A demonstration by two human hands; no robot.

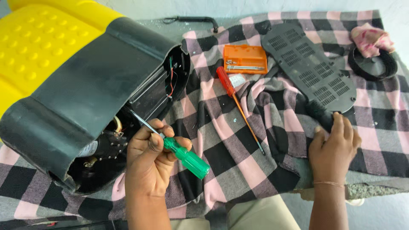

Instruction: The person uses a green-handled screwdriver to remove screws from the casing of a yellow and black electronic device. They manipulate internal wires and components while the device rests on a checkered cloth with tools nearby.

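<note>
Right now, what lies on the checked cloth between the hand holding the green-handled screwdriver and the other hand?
In the head view, a red-handled screwdriver with a long orange shaft lies on the pink, grey and black checked cloth between the left hand and the right hand.
</note>
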